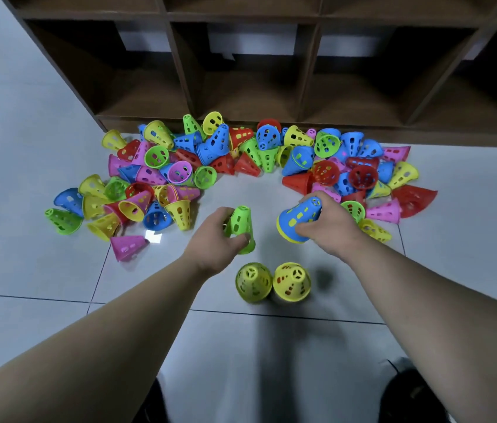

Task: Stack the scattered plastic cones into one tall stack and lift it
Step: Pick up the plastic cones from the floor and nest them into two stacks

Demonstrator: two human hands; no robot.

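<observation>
My left hand (215, 239) grips a green cone (240, 225) by its side, tip pointing away from me. My right hand (329, 224) holds a blue cone (299, 216) that has a yellow cone nested inside it, its rim showing at the wide end. Just in front of me, two small stacks stand upright on the floor: a yellow-green one (253, 281) and a yellow one (291, 281) with red showing through its holes. Beyond my hands lies a wide heap of scattered cones (241, 154) in red, blue, green, yellow and pink.
A dark wooden shelf unit (256, 71) with open cubbies stands behind the heap. The floor is pale grey tile (42, 285). A pink cone (129, 246) lies alone at the left. My shoes (409, 389) show at the bottom edge.
</observation>
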